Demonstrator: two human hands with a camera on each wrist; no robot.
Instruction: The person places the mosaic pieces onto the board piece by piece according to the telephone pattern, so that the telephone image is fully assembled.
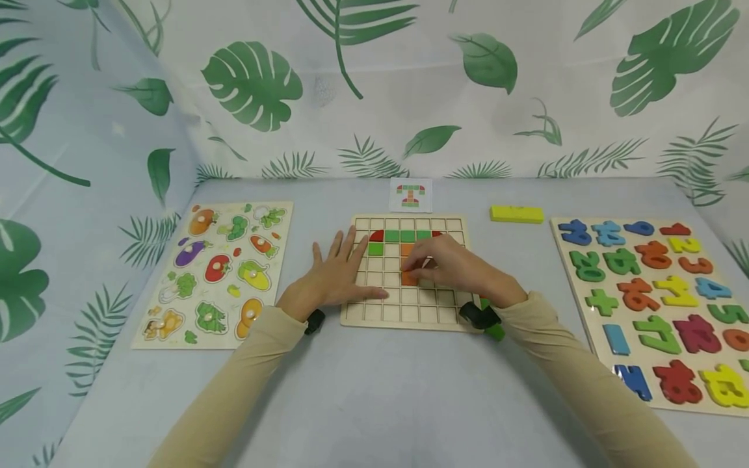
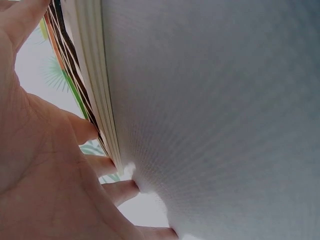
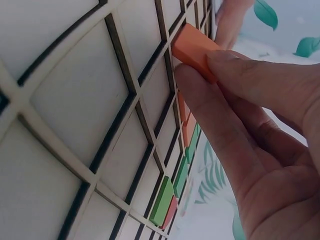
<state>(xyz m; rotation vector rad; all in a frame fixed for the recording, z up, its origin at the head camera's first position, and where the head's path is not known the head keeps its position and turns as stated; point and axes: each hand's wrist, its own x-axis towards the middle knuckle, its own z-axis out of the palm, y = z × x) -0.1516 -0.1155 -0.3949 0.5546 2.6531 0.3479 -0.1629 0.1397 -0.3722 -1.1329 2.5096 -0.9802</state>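
A wooden grid board (image 1: 386,316) lies flat on the table between both hands. My right hand (image 1: 456,263) pinches an orange block (image 3: 192,47) between thumb and fingers, tilted at a cell in the board's middle column. Farther up that column, orange pieces (image 1: 406,249) are partly covered by the hand. Along the upper rows sit green pieces (image 1: 408,236), a red rounded piece (image 1: 377,235) on the left and another red piece (image 1: 437,233) on the right. With fingers spread and straight, my left hand (image 1: 333,276) rests on the board's left edge.
Behind the board is a pattern card (image 1: 411,195), with a yellow block (image 1: 517,214) to its right. A vegetable puzzle (image 1: 216,266) lies left, a number puzzle (image 1: 643,312) right. Green piece (image 1: 494,331) shows partly beneath the right wrist.
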